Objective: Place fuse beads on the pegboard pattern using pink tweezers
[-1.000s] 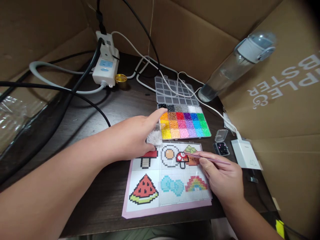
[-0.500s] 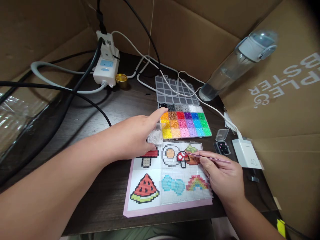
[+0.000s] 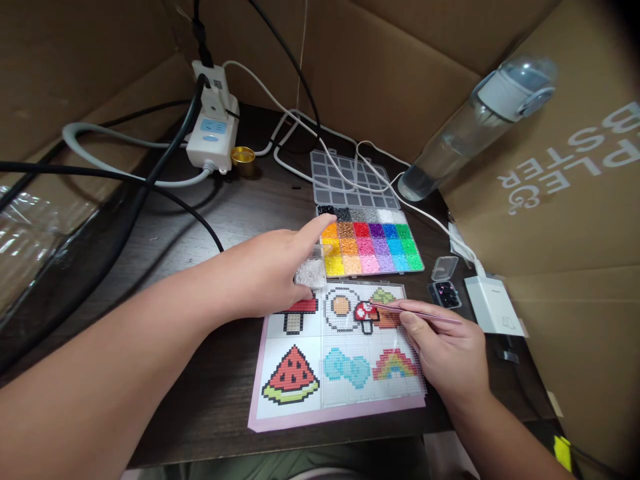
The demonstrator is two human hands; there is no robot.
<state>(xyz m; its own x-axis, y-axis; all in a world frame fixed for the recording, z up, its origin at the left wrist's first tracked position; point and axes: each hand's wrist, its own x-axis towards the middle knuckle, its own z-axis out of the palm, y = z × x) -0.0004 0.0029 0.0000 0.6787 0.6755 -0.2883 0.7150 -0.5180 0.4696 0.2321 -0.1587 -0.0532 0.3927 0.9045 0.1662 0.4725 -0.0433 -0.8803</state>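
Observation:
My left hand [image 3: 275, 270] grips a small clear box of whitish beads [image 3: 311, 273] between thumb and fingers; one finger stretches to the corner of the large bead organizer [image 3: 371, 267]. My right hand [image 3: 445, 347] is closed around pink tweezers [image 3: 435, 315]. Their tips touch or hover just over a small red-and-white bead mushroom [image 3: 367, 313]; I cannot tell which. That mushroom sits on a clear pegboard [image 3: 350, 398], which covers the right part of a printed pattern sheet [image 3: 270, 349]. The sheet shows a watermelon, an egg, a bow and a rainbow.
A water bottle [image 3: 475, 130] leans at the back right. A little open box of dark beads [image 3: 444, 294] and a white charger [image 3: 493, 305] stand at the right. Cables run from a power strip [image 3: 214, 127] at the back left, near a gold cup [image 3: 243, 160]. Cardboard walls surround the desk.
The tweezers have shifted very slightly at the bead mushroom. Both hands otherwise keep their places and their hold, and the view moves only a little.

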